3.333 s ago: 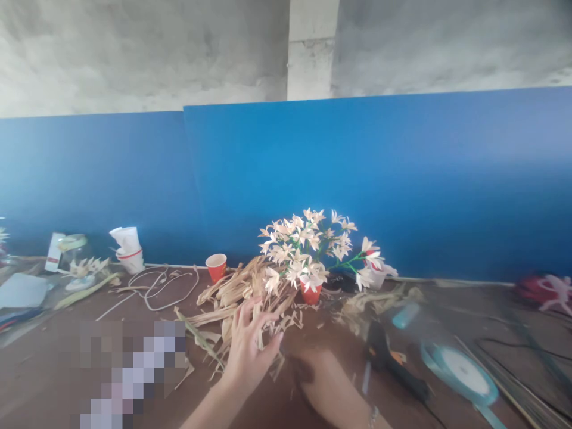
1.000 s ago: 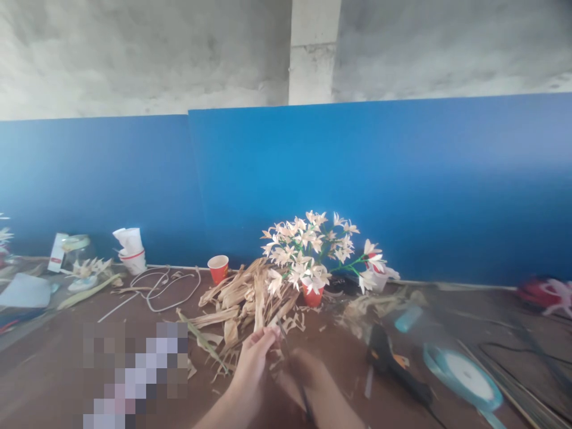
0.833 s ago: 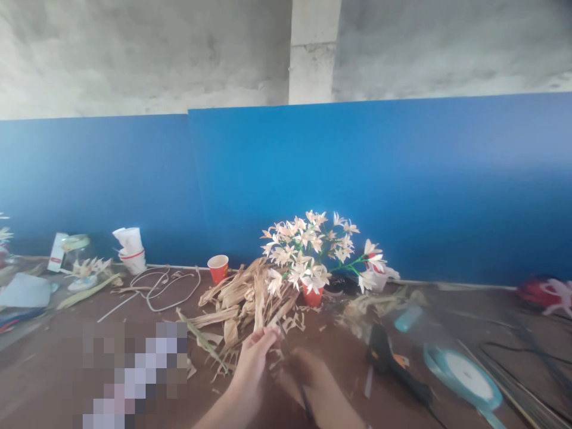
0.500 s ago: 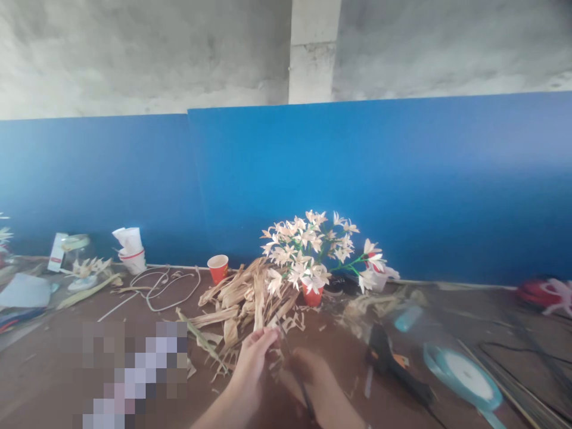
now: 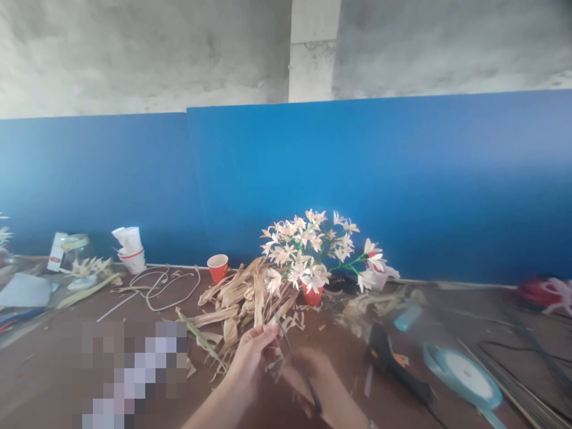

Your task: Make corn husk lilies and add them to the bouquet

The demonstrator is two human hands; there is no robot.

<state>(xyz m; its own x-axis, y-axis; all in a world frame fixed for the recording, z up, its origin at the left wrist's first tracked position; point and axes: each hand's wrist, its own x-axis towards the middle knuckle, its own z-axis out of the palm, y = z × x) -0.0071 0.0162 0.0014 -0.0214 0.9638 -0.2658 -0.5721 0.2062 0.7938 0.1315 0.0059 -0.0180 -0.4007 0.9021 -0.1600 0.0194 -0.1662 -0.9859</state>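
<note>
My left hand (image 5: 254, 351) is closed in a pinch, thumb against fingers, on a small pale piece of corn husk that is mostly hidden. Close beside it, my right hand (image 5: 313, 375) is smeared by motion but wrapped round dark scissors (image 5: 290, 345). Their thin blade points up and left, its tip by my left fingertips. Just beyond both hands lies a heap of dry corn husks (image 5: 241, 295). Behind that, a bunch of cream husk flowers (image 5: 304, 244) on green stems stands in a red paper cup (image 5: 312, 296).
A black glue gun (image 5: 393, 363) and a roll of teal ribbon (image 5: 469, 375) lie to the right. An orange-red paper cup (image 5: 218, 271) and a white cable (image 5: 156, 304) sit at the back left. A blue partition (image 5: 357, 161) borders the table; the lower left is pixelated.
My right hand and the scissors have shifted slightly down and to the right, and the blade shows more plainly. My left hand stays nearly in place, still pinching.
</note>
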